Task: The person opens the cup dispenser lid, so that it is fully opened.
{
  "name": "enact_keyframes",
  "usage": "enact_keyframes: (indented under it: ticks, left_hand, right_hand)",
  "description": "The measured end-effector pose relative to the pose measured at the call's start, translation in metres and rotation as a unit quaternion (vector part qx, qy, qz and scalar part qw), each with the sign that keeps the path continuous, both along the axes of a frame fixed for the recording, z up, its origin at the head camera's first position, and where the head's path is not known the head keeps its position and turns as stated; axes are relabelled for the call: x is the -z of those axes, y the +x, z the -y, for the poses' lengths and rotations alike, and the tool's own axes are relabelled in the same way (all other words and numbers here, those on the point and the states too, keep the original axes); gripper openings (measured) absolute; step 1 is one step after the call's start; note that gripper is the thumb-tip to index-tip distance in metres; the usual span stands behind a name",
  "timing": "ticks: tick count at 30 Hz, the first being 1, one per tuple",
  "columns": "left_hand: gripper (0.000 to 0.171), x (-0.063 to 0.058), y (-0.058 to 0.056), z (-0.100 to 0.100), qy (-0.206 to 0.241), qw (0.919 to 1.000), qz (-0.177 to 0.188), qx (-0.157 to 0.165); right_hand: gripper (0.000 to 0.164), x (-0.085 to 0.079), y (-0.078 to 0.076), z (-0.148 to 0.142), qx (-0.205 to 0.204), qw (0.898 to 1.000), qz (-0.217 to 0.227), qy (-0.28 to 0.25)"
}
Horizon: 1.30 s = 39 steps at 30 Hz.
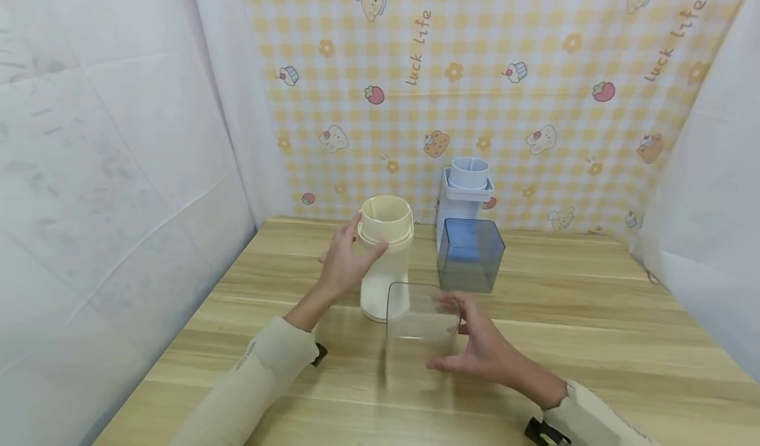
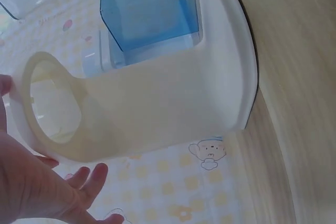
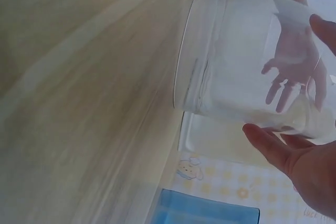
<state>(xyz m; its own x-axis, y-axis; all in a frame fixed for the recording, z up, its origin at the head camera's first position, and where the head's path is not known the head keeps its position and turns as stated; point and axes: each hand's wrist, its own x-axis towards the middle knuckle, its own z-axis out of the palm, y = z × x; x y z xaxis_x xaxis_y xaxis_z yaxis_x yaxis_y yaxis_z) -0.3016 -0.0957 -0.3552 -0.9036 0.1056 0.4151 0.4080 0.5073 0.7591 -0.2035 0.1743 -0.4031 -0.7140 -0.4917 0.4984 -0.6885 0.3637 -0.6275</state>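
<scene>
A cream stand with a round, open cup at its top stands upright on the table, seen side-on in the left wrist view. My left hand grips its upper ring from the left, thumb in front. Before the stand is a clear plastic container, open at the top; whether its base touches the table, I cannot tell. My right hand holds this container on its right side, with fingers behind and thumb in front. The right wrist view shows the clear container with my left hand visible through its wall.
Behind to the right stands a pale blue stand with a similar round cup. A translucent blue-grey container sits in front of it. A patterned cloth hangs behind the wooden table; white sheeting hangs at the sides.
</scene>
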Motion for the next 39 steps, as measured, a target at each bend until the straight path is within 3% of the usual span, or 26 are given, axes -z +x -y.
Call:
enact_keyframes:
  ticks: [7, 14, 21, 28, 39]
  left_hand:
    - [0.092, -0.004, -0.008, -0.004, -0.015, 0.9992, 0.031, -0.022]
    - [0.089, -0.008, -0.022, -0.006, 0.033, 0.9982, 0.05, -0.006]
    - [0.087, -0.012, -0.039, -0.007, 0.03, 0.9964, 0.075, -0.024]
    - [0.086, -0.016, -0.056, -0.007, 0.077, 0.9921, 0.099, -0.009]
    - [0.082, -0.02, -0.08, -0.006, 0.067, 0.9886, 0.121, -0.061]
  right_hand:
    - [0.092, -0.003, -0.005, 0.003, 0.054, 0.998, -0.017, 0.019]
    - [0.091, -0.005, -0.012, 0.006, 0.085, 0.996, -0.001, 0.025]
    - [0.092, -0.005, -0.018, 0.01, 0.104, 0.994, 0.003, 0.028]
    - [0.089, -0.004, -0.026, 0.014, 0.132, 0.991, -0.001, 0.022]
    - [0.083, -0.006, -0.039, 0.02, 0.153, 0.988, -0.007, 0.014]
